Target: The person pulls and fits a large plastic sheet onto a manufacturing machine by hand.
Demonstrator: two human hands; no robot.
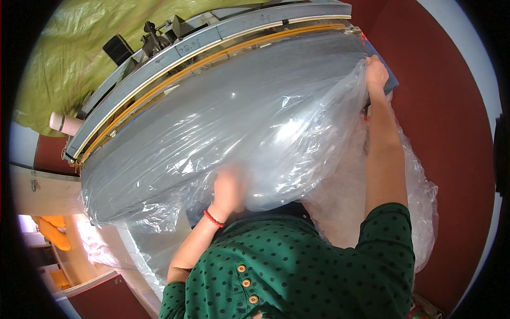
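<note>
A large clear plastic sheet (249,127) lies in shiny creases over a long grey work surface (297,53). At the far right corner of that surface my right hand (376,73) is closed on the sheet's edge, and the plastic gathers into folds below it. My left hand (229,189), with a red bead bracelet (213,219) on its wrist, is at the sheet's near edge in front of my body. Motion smears its fingers, so I cannot tell whether they grip the plastic.
A long grey metal bar (196,49) with orange strips (228,51) runs along the far side. Behind it are a black box-like part (117,49), a pink roll (65,124) and yellow-green sheeting (74,58). More plastic (422,212) hangs at right beside a dark red wall (441,133).
</note>
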